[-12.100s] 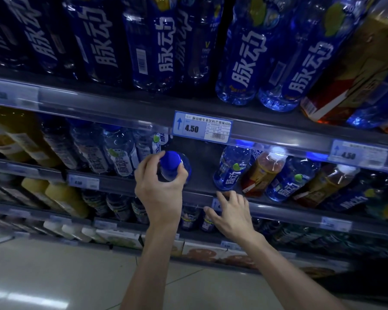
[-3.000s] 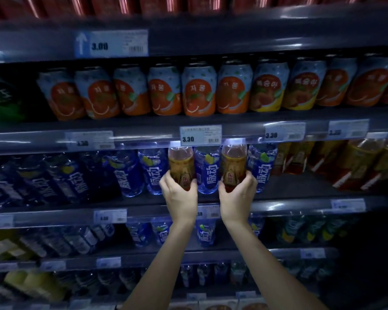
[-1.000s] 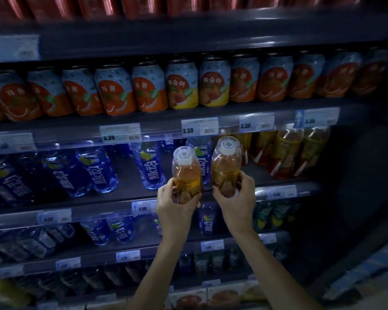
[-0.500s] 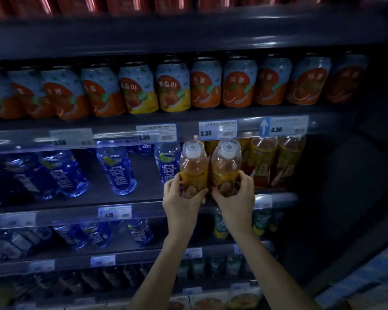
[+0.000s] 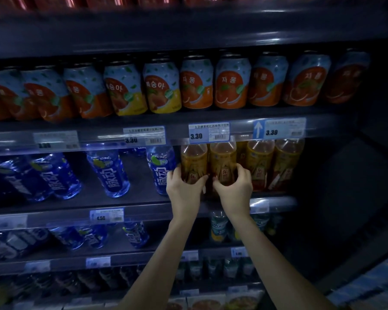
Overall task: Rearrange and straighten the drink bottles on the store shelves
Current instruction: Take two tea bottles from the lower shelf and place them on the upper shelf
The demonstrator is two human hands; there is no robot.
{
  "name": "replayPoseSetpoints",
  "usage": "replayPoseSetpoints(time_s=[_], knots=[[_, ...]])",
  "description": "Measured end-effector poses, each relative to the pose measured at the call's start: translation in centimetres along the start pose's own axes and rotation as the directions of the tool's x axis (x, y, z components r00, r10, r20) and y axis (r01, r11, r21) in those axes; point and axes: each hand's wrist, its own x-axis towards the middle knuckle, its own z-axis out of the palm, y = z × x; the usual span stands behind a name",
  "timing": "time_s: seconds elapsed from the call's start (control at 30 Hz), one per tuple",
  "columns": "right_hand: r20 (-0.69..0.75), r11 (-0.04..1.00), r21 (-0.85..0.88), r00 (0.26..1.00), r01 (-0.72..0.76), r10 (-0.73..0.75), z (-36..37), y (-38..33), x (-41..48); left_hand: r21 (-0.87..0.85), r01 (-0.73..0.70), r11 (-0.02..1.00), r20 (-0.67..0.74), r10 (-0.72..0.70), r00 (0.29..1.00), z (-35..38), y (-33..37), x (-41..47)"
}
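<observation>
Two amber tea bottles stand side by side on the middle shelf [image 5: 126, 201]. My left hand [image 5: 184, 186] grips the left tea bottle [image 5: 193, 162] near its base. My right hand [image 5: 233, 186] grips the right tea bottle [image 5: 223, 159] the same way. Their caps are hidden behind the price rail [image 5: 208, 133]. Just right of them stand two more amber tea bottles [image 5: 273, 162]. A blue drink bottle [image 5: 160, 168] touches my left hand's side, and other blue bottles [image 5: 109, 173] stand spaced further left.
Orange and yellow juice cans [image 5: 195, 83] line the shelf above. Lower shelves hold more blue bottles [image 5: 134, 233] and green-labelled bottles [image 5: 218, 224]. A dark panel [image 5: 345, 186] closes off the shelf unit on the right.
Both hands have pushed the two tea bottles in under the price rail onto the middle shelf, next to the other tea bottles. The view has swung slightly right.
</observation>
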Motion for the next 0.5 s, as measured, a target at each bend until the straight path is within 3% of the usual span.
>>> replayPoseSetpoints(time_s=[0.5], knots=[[0.011, 0.999, -0.040, 1.000, -0.003, 0.004, 0.3, 0.9, -0.3, -0.014, 0.054, 0.998, 0.005, -0.054, 0.999, 1.8, -0.3, -0.8]])
